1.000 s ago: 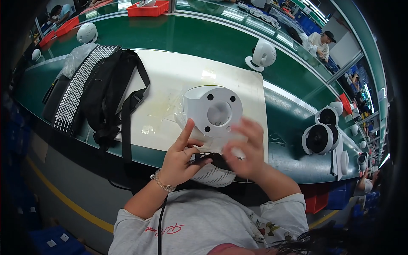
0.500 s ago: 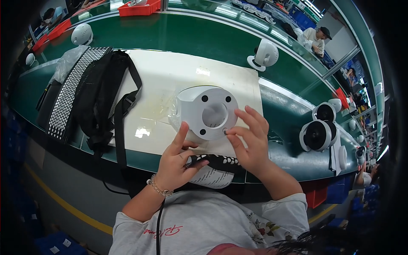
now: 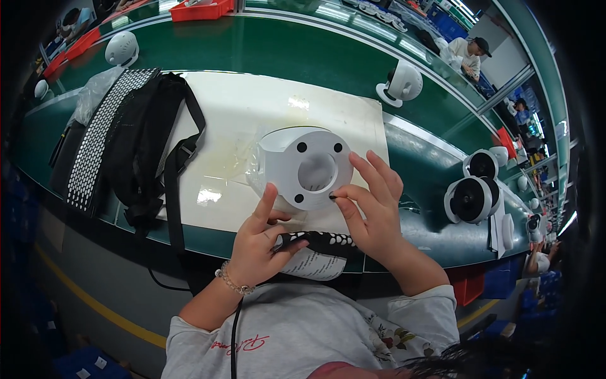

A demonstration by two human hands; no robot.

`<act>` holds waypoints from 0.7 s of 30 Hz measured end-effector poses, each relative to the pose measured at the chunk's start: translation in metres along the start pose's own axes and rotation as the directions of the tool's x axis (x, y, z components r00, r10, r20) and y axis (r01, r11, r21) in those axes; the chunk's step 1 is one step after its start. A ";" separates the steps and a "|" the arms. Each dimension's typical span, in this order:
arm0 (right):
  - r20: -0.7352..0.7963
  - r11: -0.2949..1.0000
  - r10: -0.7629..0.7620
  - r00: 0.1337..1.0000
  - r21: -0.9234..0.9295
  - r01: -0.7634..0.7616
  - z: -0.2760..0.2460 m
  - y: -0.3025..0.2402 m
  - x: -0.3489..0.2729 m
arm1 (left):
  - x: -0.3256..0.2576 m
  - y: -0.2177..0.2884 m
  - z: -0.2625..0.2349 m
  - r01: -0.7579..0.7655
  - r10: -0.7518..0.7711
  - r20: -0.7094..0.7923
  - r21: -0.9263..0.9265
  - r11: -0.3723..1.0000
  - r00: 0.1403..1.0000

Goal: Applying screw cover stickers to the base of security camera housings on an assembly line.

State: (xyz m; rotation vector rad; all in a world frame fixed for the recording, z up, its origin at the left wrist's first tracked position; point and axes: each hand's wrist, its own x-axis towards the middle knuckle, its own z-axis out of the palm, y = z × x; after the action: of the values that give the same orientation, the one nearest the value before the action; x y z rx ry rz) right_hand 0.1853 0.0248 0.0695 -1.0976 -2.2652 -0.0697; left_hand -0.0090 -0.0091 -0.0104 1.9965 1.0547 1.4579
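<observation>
A white fan-like appliance (image 3: 278, 158) lies on its side, its round base (image 3: 291, 170) facing me. Three black round foot pads sit on that base, around a central opening. At the base's lower right edge my right hand (image 3: 372, 211) pinches a small black foot pad (image 3: 332, 196) between thumb and index finger, with the other fingers raised. My left hand (image 3: 255, 246) grips a black strip with white round spots (image 3: 322, 240), apparently a sheet of foot pads, between thumb and curled fingers. Its index finger points up beside the base's lower left edge.
A white work sheet (image 3: 221, 95) covers the green bench. To the left lie a black strapped bag (image 3: 145, 139) and a spotted pad sheet (image 3: 101, 145). White fans (image 3: 404, 83) stand on the green belt behind; black-faced fans (image 3: 470, 199) are at right. A person (image 3: 466, 54) sits across.
The black foot pad in my right fingers now covers the round recess at the base's lower right. On the belt, the far white fan has shifted right. My left hand is nearly still.
</observation>
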 end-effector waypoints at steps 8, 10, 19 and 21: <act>-0.037 0.988 -0.071 0.997 -0.142 0.066 -0.001 -0.004 -0.006 | 0.000 0.000 -0.002 0.003 -0.003 0.013 -0.004 1.000 1.000; -0.008 0.969 -0.131 0.991 -0.211 0.126 -0.002 -0.003 -0.008 | 0.001 -0.001 -0.001 -0.001 0.001 0.007 -0.011 1.000 1.000; 0.222 0.896 -0.155 0.963 -0.380 0.232 -0.008 -0.018 -0.016 | 0.000 0.001 -0.002 0.015 -0.014 0.031 -0.046 0.999 0.999; 0.165 0.971 -0.098 0.981 -0.201 0.131 -0.013 -0.010 -0.011 | 0.000 -0.001 -0.004 0.013 -0.012 0.039 -0.043 0.999 0.999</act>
State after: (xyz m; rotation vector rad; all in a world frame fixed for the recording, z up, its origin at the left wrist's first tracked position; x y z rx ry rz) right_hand 0.1899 0.0069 0.0756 -1.1103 -2.5047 -0.2883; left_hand -0.0132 -0.0092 -0.0099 1.9767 1.0093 1.4179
